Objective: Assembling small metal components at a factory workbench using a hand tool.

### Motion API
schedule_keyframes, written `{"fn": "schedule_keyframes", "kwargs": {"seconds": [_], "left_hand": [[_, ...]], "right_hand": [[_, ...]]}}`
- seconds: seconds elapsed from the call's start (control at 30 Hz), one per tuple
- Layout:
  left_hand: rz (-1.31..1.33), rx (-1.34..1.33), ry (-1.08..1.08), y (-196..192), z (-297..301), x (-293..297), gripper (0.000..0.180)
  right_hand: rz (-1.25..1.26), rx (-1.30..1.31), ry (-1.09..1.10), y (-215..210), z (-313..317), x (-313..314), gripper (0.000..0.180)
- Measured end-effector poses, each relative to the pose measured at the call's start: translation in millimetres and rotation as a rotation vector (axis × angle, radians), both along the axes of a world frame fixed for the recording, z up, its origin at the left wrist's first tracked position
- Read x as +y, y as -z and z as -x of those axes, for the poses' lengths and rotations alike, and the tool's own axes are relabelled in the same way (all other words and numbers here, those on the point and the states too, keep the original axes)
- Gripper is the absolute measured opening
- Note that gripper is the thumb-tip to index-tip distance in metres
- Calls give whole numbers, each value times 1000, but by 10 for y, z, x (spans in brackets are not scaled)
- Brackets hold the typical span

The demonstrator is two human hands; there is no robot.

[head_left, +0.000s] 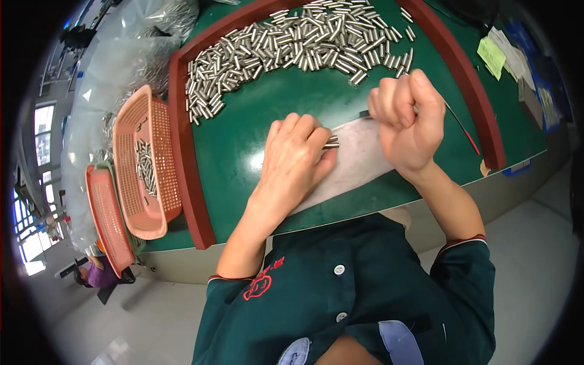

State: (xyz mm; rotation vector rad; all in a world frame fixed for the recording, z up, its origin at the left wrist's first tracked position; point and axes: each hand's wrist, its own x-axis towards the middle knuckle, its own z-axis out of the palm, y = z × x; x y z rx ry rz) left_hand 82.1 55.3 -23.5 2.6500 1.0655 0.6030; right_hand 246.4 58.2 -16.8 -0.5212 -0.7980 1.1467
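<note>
Several short shiny metal pins point(331, 142) lie side by side under the thumb and fingers of my left hand point(295, 158), which is closed on them at the edge of a whitish cloth point(356, 161). My right hand point(409, 121) is raised over the cloth's right end, its fingers curled into a fist. A tiny shiny spot shows between those fingers, but what they hold is hidden. Beside the right fist, a small dark piece point(365, 114) sits at the cloth's far edge. Beyond both hands, a large heap of metal pins point(298, 45) spreads over the green tabletop point(237, 143).
Dark red wooden rails point(193, 164) border the work area on the left, far and right sides. A pink basket point(159, 176) holding some pins stands left, beside another pink basket point(109, 213). Plastic bags point(125, 61) lie beyond. A thin red-handled tool point(471, 141) lies right, near papers point(491, 56).
</note>
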Motion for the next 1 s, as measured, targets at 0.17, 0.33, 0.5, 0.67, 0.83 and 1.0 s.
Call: {"fn": "schedule_keyframes", "kwargs": {"seconds": [0.17,0.33,0.5,0.67,0.83,1.0], "left_hand": [[116,-96,-4,-14,11,-90,23],[101,-124,-51,-13,-15,-127,24],[159,-163,-56,78,-1,-143,15],[150,-208,-95,129,-14,-146,14],[159,-222,-88,140,-16,-120,14],[146,-246,-89,172,-6,-123,16]], "right_hand": [[205,137,-161,54,40,-70,44],[271,181,-187,90,75,-90,44],[300,82,-216,98,99,-115,45],[311,70,-201,84,127,-111,44],[321,45,-202,84,126,-98,44],[328,59,-199,73,142,-104,45]]}}
